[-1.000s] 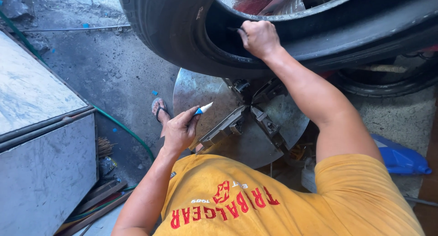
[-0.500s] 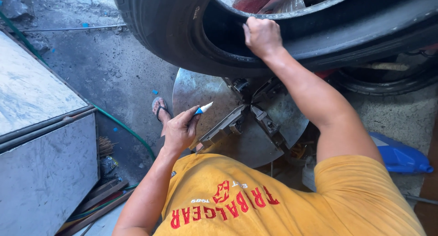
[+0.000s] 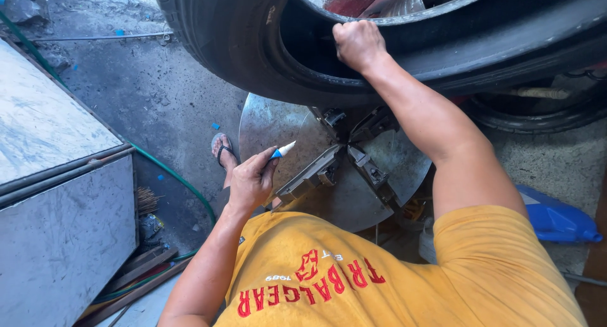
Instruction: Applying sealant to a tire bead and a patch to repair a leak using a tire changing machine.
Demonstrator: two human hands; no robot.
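Note:
A big black tyre [image 3: 234, 42] stands tilted over a round metal turntable [image 3: 265, 124] with clamp jaws [image 3: 344, 159]. My right hand [image 3: 358, 43] is closed on the tyre's inner bead at the top of the view, arm stretched out. Lower down, by the turntable's left edge, my left hand [image 3: 250, 181] holds a white crayon with a blue sleeve [image 3: 281, 151], tip pointing up and to the right. The crayon touches nothing. My yellow shirt [image 3: 379, 276] fills the bottom of the view.
A grey metal cabinet [image 3: 57, 175] stands at the left with a green hose [image 3: 183, 188] running along its base. My sandalled foot [image 3: 222, 155] rests on the concrete floor [image 3: 145, 93]. A blue container [image 3: 556, 219] lies at the right, another tyre [image 3: 537, 109] behind it.
The tyre and my right hand have shifted slightly to the left. My left hand with the crayon has stayed about where it was.

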